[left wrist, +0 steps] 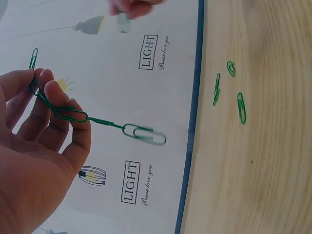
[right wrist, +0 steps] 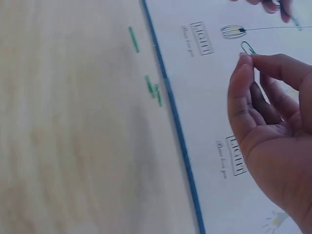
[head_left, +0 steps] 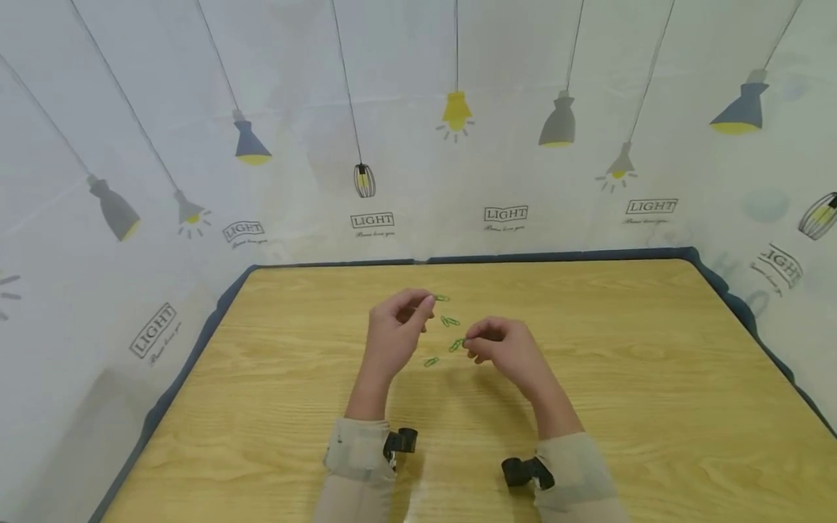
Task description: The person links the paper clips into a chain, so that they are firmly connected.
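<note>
My left hand (head_left: pixel 397 330) pinches a chain of linked green paper clips (left wrist: pixel 73 117) between thumb and fingers. One end of the chain sticks up past the fingertips; the rest trails across the fingers and hangs free beyond them in the left wrist view. To its right, over the tabletop, my right hand (head_left: pixel 506 352) holds a single green paper clip (right wrist: pixel 247 47) between thumb and index finger, a loop of it standing out above the tips. Loose green paper clips (left wrist: pixel 242 108) lie on the table between and below the hands.
The wood-grain table (head_left: pixel 261 407) has a dark blue edge at the back and sides. A pale cloth (head_left: pixel 405 145) printed with hanging lamps stands behind it. Black camera mounts (head_left: pixel 519 472) sit on both wrists over the sleeves.
</note>
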Tool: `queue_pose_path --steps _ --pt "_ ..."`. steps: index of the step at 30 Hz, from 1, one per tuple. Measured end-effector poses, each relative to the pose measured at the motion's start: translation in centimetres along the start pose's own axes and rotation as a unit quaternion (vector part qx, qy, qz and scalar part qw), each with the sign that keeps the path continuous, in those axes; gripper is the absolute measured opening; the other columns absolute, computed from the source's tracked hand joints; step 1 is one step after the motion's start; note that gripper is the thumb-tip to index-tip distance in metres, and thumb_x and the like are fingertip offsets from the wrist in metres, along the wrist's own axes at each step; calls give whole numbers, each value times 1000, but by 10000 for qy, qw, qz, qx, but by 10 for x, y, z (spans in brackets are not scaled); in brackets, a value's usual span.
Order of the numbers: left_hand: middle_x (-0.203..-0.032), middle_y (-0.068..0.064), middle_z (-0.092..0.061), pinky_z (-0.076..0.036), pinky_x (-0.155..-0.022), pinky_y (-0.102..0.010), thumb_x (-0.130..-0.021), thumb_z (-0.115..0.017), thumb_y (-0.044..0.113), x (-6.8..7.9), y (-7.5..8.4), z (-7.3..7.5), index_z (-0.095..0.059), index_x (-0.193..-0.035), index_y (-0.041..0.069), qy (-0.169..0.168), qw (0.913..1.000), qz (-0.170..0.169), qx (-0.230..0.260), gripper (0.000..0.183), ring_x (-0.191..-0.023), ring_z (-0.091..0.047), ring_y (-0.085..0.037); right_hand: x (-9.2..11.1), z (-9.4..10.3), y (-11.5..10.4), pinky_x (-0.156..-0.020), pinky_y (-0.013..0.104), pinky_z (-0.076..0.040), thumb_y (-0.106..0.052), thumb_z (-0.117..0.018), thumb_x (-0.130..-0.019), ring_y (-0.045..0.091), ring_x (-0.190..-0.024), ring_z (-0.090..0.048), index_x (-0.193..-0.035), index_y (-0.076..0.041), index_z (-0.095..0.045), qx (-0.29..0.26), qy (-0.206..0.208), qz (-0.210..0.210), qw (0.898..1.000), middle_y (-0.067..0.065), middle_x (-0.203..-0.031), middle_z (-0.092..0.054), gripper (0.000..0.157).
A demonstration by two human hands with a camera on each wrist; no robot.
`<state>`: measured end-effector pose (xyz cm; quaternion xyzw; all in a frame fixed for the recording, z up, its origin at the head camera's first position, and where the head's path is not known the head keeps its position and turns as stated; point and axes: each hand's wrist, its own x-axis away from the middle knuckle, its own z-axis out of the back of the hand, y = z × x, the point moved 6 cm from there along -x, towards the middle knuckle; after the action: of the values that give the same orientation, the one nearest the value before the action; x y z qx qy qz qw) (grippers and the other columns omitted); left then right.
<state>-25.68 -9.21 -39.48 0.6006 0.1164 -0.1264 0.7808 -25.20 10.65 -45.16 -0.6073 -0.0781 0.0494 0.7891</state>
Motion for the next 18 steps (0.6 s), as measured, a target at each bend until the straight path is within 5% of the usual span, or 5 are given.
queue_pose_path --steps 10,18 --pt "-98 -12 -76 -53 -62 -23 -107 -67 30 0 3 0 -78 -116 11 -100 9999 -27 -18 24 -79 -67 -28 15 11 -53 -88 31 -64 -20 -76 -101 22 -91 -73 -114 0 -72 -809 631 834 9912 3 -101 -73 24" --pt "-101 -11 -77 -50 -54 -23 -109 -65 26 0 5 -4 -79 -115 12 -284 9994 -151 -90 20 -74 -64 -20 20 7 -77 -79 26 -63 -15 -75 -101 13 -83 -72 -116 0 -76 -647 1046 1606 9793 0 -98 -75 21"
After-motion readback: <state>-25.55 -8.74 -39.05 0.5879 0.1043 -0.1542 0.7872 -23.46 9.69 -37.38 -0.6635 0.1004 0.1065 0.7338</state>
